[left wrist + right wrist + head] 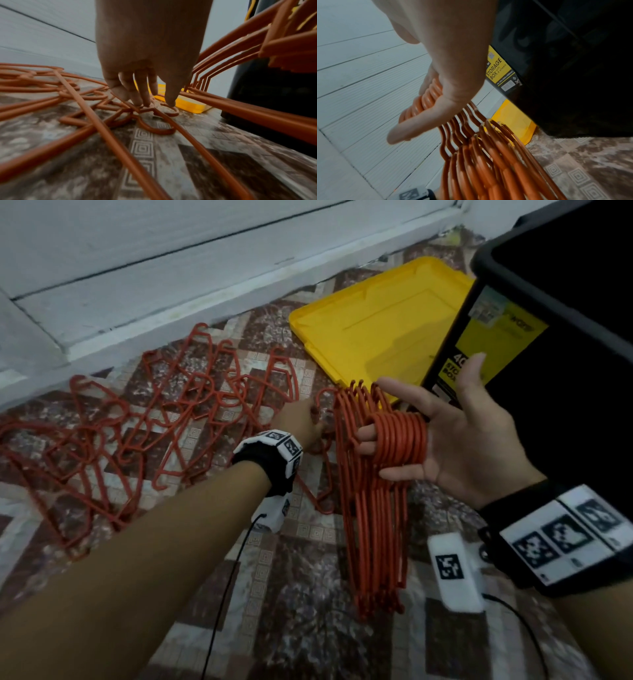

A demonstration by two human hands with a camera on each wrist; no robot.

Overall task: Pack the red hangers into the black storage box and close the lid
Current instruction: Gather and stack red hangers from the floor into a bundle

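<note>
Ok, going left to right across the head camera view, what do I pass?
Loose red hangers → left hand reaching down to them → hanger bundle → right hand carrying it → black storage box.

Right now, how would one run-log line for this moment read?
left hand: fingertips touch loose hangers | right hand: hanger bundle hooked over fingers | black storage box: open | yellow lid: on floor

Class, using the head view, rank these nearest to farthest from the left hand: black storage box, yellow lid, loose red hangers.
1. loose red hangers, on the floor, touched by the left hand.
2. yellow lid, flat on the floor just beyond.
3. black storage box, farther off to the right.
</note>
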